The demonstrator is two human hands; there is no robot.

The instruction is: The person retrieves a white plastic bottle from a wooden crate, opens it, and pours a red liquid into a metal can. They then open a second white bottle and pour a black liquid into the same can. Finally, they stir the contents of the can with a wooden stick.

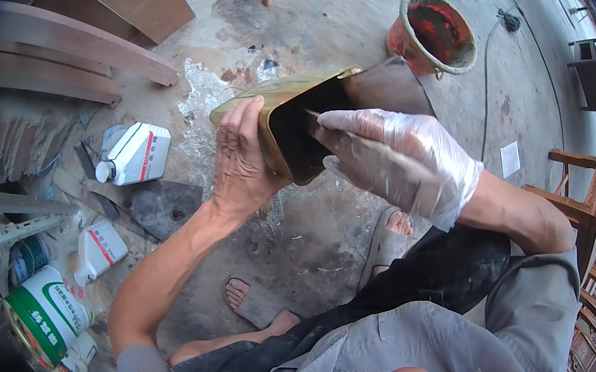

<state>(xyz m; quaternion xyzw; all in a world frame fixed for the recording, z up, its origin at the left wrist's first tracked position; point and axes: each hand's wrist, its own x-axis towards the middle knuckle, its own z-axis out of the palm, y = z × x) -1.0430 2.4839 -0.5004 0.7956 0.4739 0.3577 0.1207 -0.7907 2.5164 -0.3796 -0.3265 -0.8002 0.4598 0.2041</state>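
Observation:
A rectangular metal tin (274, 144), yellowish outside, is tilted with its dark mouth turned toward me. Its top is cut open, and the flap (394, 85) folds out to the right. My bare left hand (242, 156) is closed round the tin's left side, fingers over the upper edge. My right hand (405, 159), in a clear plastic glove, is at the mouth with its fingers pinched together. A thin pale tip (312, 113) shows beside those fingers; the rest of what they hold is hidden, and so is the inside of the tin.
White plastic jugs (148, 152) and a green-and-white bucket (46, 316) stand at left. Wooden boards (73, 46) lie upper left. A red-stained bucket (436, 33) stands on the concrete floor beyond the tin. Carved wooden furniture (582, 199) is at right, near a cable (484, 129).

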